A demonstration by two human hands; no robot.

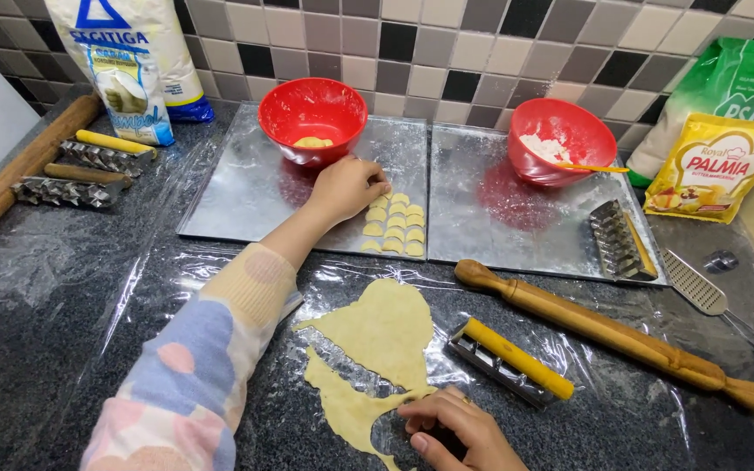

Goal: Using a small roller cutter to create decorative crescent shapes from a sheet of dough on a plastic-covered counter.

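The left hand (345, 187) reaches far onto the left tray (246, 196), fingers bunched together and touching the top of a cluster of small cut dough pieces (394, 223) at the tray's right edge. Just beyond it stands a red bowl (312, 113) with a lump of dough inside. The right hand (455, 429) rests near, fingers curled down onto the ragged edge of the rolled dough sheet (377, 344) on the plastic-covered counter. Just right of the sheet lies a yellow-handled cutter (508, 362), then a rolling pin (613, 336). A second red bowl (562, 139) sits on the right tray (517, 214).
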